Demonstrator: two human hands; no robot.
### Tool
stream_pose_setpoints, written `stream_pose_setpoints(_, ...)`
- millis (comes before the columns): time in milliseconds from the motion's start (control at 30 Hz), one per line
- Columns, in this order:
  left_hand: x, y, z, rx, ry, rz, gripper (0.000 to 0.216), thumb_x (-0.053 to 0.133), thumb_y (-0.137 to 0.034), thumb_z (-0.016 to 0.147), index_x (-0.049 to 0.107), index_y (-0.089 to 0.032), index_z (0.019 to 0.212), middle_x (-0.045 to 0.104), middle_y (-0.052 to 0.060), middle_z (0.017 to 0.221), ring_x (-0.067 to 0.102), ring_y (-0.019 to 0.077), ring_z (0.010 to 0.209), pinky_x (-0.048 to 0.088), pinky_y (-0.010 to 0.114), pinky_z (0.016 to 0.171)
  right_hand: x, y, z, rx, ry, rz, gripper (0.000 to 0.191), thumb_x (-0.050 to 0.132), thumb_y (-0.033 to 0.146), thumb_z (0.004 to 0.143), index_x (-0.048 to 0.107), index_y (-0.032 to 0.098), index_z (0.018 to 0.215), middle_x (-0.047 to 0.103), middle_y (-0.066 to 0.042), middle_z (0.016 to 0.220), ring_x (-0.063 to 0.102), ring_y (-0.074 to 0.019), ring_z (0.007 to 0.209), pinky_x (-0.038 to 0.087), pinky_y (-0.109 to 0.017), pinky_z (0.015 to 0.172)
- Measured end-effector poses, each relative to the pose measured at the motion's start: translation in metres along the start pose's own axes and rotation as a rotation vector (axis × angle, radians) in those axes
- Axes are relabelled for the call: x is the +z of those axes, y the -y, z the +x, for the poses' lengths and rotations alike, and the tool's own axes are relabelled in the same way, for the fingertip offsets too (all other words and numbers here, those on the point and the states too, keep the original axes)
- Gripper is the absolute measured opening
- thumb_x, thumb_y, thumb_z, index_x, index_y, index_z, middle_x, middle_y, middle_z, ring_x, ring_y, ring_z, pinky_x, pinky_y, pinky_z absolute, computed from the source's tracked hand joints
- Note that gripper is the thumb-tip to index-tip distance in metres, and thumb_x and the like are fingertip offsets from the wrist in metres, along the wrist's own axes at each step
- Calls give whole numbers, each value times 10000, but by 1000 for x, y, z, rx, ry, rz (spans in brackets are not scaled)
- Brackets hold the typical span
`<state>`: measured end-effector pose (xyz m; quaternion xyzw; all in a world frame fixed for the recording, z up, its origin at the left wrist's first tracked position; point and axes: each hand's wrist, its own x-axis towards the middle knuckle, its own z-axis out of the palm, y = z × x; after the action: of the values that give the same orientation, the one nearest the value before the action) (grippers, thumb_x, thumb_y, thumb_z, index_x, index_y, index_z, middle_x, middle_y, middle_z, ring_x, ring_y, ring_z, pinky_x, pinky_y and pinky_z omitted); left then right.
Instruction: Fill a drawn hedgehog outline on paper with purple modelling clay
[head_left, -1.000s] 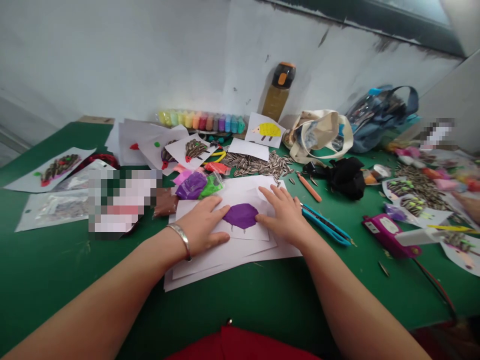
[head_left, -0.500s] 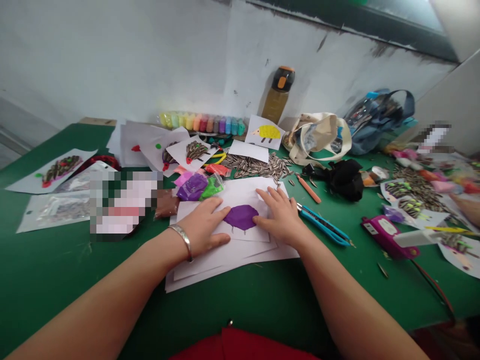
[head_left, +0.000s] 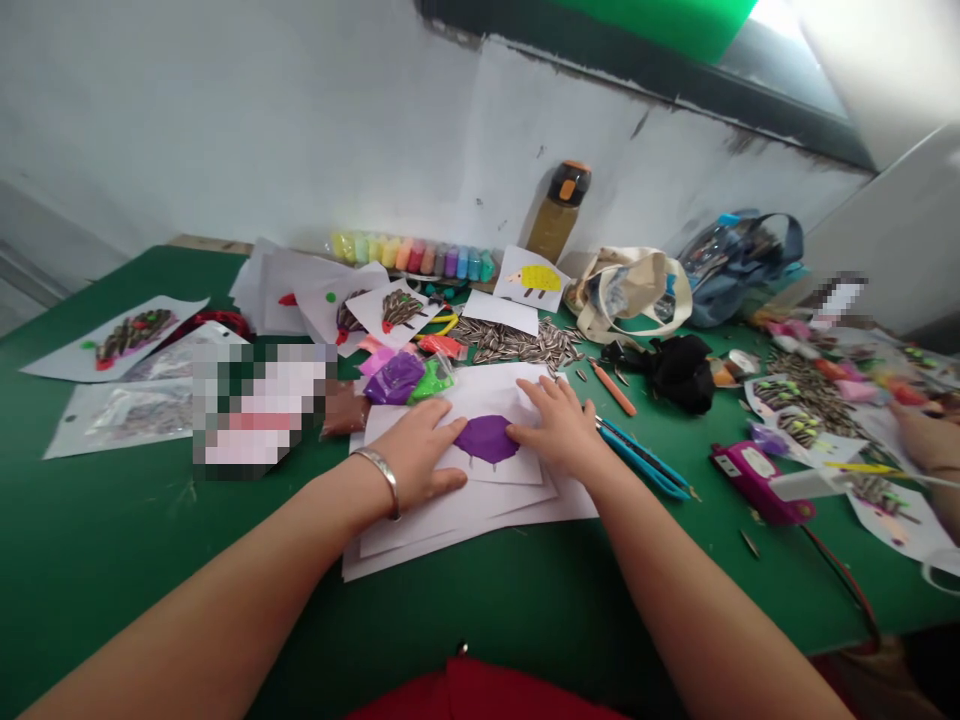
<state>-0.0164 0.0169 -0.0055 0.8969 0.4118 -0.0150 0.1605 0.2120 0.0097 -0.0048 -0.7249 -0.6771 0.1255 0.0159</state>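
Purple clay (head_left: 487, 438), pressed into a flat patch, lies on the top white sheet (head_left: 517, 472) of a paper stack on the green desk (head_left: 112, 530). The left hand (head_left: 416, 450) and right hand (head_left: 559, 430) lie flat on either side of it, fingertips touching its edges. Each grip is wide and holds nothing. Sunflower seeds (head_left: 517, 343) are heaped just behind the stack.

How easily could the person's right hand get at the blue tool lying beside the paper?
Probably yes, easily. The right hand lies flat on the white paper, holding nothing, and the blue tool lies on the green table just to its right. Nothing stands between them or covers the tool.
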Motion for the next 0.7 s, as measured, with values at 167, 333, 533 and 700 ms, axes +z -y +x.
stream_pose_setpoints(167, 1, 1, 0, 0, -18, -4, 685, 618, -450, 788, 454, -132, 1371, 363, 190, 1452, 291, 370, 1360, 266, 490, 1108, -2, 3, 2, 10, -21, 37, 683, 514, 575, 816, 341, 358, 1440, 280, -59, 1543, 142, -342, 1427, 123, -658, 1075)
stream_pose_setpoints(333, 1, 2, 0, 5, -4, -5, 692, 616, -443, 797, 447, -107, 1378, 354, 216, 1452, 285, 378, 1364, 259, 500, 1112, 5, 12, 3, -34, -12, 21, 744, 551, 617, 778, 336, 358, 1441, 256, -70, 1551, 113, -358, 1429, 88, -660, 1078)
stream_pose_setpoints(533, -2, -1, 0, -3, 17, 0, 697, 604, -441, 809, 432, -96, 1389, 331, 231, 1463, 275, 381, 1368, 258, 501, 1113, 5, 1, 9, -18, -43, 51, 608, 519, 506, 831, 386, 379, 1410, 310, -32, 1527, 155, -346, 1423, 126, -672, 1070)
stream_pose_setpoints(700, -1, 0, -1, -8, -1, -10, 678, 602, -451, 795, 452, -131, 1373, 356, 191, 1453, 287, 368, 1362, 265, 486, 1111, 5, -3, 8, -28, -67, 88, 540, 485, 463, 854, 441, 359, 1382, 355, -29, 1504, 193, -349, 1412, 137, -662, 1075)
